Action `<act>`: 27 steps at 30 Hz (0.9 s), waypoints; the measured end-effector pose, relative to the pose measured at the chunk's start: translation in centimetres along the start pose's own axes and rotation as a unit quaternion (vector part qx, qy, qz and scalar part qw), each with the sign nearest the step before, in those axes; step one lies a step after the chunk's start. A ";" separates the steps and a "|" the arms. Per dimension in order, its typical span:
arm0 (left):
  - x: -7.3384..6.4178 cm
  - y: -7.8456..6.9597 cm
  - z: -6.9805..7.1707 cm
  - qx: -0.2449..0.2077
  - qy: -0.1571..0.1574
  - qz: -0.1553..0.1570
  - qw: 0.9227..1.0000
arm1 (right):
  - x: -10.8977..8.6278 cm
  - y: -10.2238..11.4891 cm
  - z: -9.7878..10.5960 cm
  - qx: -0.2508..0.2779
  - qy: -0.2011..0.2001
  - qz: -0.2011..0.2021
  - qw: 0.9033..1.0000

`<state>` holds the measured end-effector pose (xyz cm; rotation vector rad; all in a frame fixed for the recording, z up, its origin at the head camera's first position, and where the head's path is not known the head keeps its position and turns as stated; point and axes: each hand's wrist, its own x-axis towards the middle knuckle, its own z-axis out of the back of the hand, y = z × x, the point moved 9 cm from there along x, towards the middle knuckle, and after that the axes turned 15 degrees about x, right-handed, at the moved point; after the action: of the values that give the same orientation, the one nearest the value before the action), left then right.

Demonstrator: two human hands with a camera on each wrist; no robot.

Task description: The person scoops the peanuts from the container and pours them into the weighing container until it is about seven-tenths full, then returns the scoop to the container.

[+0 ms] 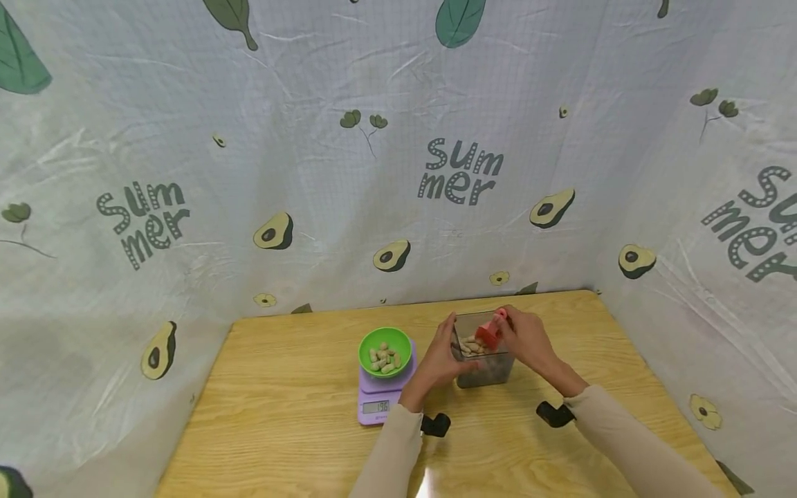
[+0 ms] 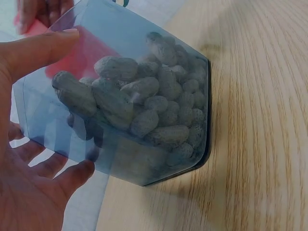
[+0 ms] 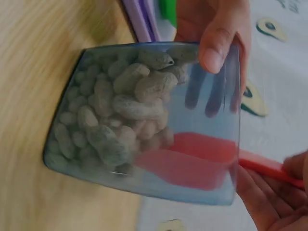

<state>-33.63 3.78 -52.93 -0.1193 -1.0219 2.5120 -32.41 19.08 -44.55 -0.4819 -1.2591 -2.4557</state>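
My left hand (image 1: 441, 356) grips the left side of a clear grey plastic container (image 1: 482, 377), thumb on the near wall and fingers along the left and far side. Peanuts (image 2: 159, 101) fill its lower part. My right hand (image 1: 528, 337) holds the handle of a red scoop (image 3: 197, 161), whose head is down inside the container among the peanuts (image 3: 115, 110). In the right wrist view the scoop's edge touches the nuts; how many lie in it I cannot tell. To the left, a green bowl (image 1: 366, 340) with several peanuts sits on a purple kitchen scale (image 1: 369, 395).
The scale's display (image 1: 376, 407) seems to read 196. All of this stands on a wooden table (image 1: 280, 415). A white curtain (image 1: 349, 187) printed with avocados and lettering hangs behind and beside it. A black camera mount is on each wrist.
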 end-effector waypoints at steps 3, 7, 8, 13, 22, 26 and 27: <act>0.0 0.1 0.1 0.000 0.000 0.000 1.000 | 0.0 -1.3 0.2 0.062 -0.023 -0.058 0.996; 0.2 0.3 0.2 -0.004 -0.004 0.003 1.000 | 0.4 -2.2 -0.5 0.097 -0.026 -0.106 0.989; 0.2 0.4 0.2 -0.003 -0.005 0.004 1.000 | 0.5 -2.5 -0.5 0.104 -0.033 -0.119 0.987; 0.3 0.6 0.1 0.003 0.000 0.005 1.000 | 0.5 -3.1 -0.4 0.111 -0.078 -0.169 0.976; 0.6 0.8 0.5 -0.003 -0.006 0.012 1.000 | 1.4 -2.0 -1.8 0.102 -0.047 -0.144 0.983; 0.4 0.8 0.2 -0.003 0.002 0.017 1.000 | 0.4 -4.5 -0.7 0.178 -0.101 -0.242 0.948; 0.4 0.8 0.1 -0.005 0.003 0.017 1.000 | 0.4 -4.6 -0.7 0.180 -0.103 -0.245 0.947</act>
<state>-34.34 3.33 -53.36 -0.1482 -1.0385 2.5353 -34.91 21.03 -48.01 -0.3642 -2.0805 -2.5032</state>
